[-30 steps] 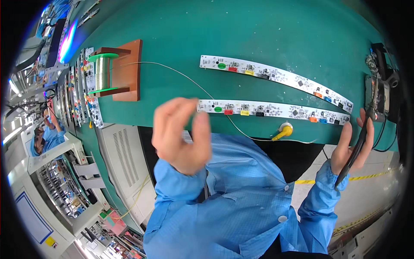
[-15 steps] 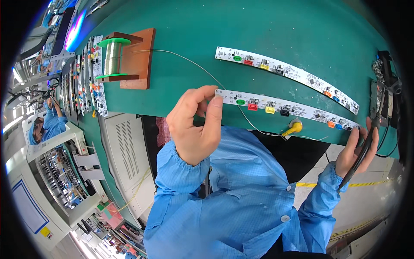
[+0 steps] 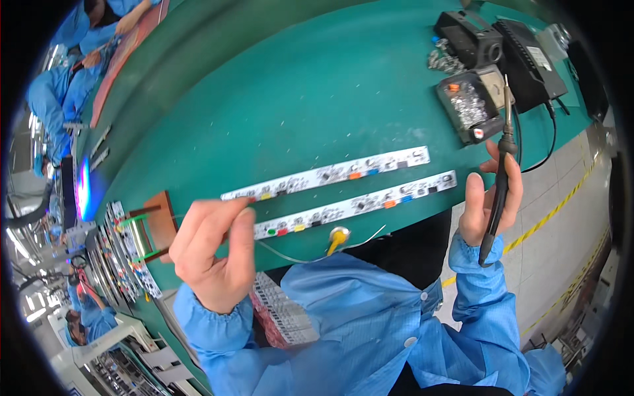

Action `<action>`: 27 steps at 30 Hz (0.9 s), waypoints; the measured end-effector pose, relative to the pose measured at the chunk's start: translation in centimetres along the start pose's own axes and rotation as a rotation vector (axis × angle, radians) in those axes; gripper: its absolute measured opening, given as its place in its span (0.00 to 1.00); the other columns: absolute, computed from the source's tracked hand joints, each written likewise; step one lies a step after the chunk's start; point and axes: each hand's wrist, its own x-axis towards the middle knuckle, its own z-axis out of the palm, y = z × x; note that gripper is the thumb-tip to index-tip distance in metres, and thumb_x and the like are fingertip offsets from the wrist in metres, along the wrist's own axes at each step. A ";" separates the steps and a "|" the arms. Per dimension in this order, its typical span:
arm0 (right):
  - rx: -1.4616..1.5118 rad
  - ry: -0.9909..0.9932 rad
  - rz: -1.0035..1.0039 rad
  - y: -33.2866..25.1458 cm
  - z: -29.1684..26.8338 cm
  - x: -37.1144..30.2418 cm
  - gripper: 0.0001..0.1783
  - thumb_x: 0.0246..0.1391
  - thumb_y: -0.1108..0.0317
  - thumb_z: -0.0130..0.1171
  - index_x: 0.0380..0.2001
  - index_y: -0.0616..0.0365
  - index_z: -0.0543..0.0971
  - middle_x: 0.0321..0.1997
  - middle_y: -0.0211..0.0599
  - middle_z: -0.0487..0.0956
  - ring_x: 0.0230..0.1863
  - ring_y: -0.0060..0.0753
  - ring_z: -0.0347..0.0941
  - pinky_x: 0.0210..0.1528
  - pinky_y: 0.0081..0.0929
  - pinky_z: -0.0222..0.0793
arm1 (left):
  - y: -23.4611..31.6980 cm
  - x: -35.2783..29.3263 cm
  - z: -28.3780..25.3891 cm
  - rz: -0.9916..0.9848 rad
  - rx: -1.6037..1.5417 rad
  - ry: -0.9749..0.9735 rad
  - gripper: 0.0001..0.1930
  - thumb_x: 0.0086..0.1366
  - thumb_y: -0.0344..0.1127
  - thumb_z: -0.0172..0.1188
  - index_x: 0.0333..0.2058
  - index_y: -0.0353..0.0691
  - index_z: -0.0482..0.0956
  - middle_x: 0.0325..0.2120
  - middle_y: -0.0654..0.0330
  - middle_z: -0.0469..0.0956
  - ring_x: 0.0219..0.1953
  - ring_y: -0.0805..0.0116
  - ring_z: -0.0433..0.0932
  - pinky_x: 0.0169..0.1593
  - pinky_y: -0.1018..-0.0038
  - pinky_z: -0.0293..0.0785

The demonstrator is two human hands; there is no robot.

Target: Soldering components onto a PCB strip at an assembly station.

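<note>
Well to the left of the soldering iron [image 3: 499,191], the left hand [image 3: 214,254] is bent at the knuckles, index finger and thumb drawn close at their tips. The right hand [image 3: 474,221] holds that iron — its thumb raised on the left side, fingers curled behind the handle. The right forearm [image 3: 485,303] rises from below it; the left forearm [image 3: 214,327] lies lower and far left.

Light-blue smock [image 3: 356,310] here, below the desk's [image 3: 330,119] near edge, and it's finely checked! Two buttons [image 3: 411,342], pale and round, down the front. Now the sleeves [image 3: 485,290], loose and creased, cuffs [image 3: 472,251] gathered in ruffles at both wrists; left hand [image 3: 214,257] and right hand [image 3: 477,214], both bare!
</note>
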 end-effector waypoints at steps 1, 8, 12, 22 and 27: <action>0.095 0.092 0.022 0.5 -0.1 0.4 0.30 0.48 0.77 0.58 0.57 0.62 0.63 0.52 0.55 0.73 0.46 0.34 0.69 0.51 0.30 0.63 | 0.7 2.0 0.6 0.128 -0.031 -0.099 0.07 0.51 0.18 0.60 0.32 0.31 0.79 0.23 0.56 0.75 0.22 0.68 0.73 0.25 0.77 0.67; 0.213 0.254 0.109 2.2 0.6 0.9 0.31 0.53 0.76 0.52 0.61 0.59 0.57 0.58 0.55 0.66 0.47 0.32 0.66 0.56 0.35 0.60 | 1.4 14.5 13.6 0.259 -0.195 -0.391 0.08 0.54 0.29 0.58 0.33 0.35 0.81 0.28 0.52 0.79 0.29 0.62 0.78 0.34 0.71 0.74; 0.249 0.244 0.140 2.6 0.6 0.8 0.32 0.53 0.75 0.52 0.61 0.59 0.57 0.58 0.55 0.66 0.49 0.33 0.66 0.57 0.36 0.58 | 3.1 19.1 18.8 0.027 -0.241 -0.505 0.10 0.53 0.28 0.56 0.34 0.37 0.82 0.30 0.50 0.81 0.34 0.58 0.80 0.42 0.68 0.75; 0.248 0.172 0.105 3.2 -0.1 0.8 0.33 0.53 0.73 0.53 0.62 0.56 0.55 0.58 0.57 0.66 0.49 0.36 0.65 0.56 0.38 0.58 | 4.7 21.8 24.0 -0.024 -0.246 -0.609 0.11 0.53 0.28 0.58 0.35 0.36 0.83 0.30 0.51 0.81 0.35 0.59 0.80 0.42 0.69 0.75; 0.230 0.167 0.071 3.5 -0.3 0.7 0.35 0.48 0.77 0.56 0.60 0.58 0.56 0.54 0.62 0.69 0.49 0.43 0.68 0.50 0.37 0.64 | 4.5 21.9 25.6 0.147 -0.149 -0.589 0.11 0.51 0.30 0.60 0.35 0.42 0.84 0.34 0.54 0.78 0.39 0.56 0.77 0.45 0.65 0.73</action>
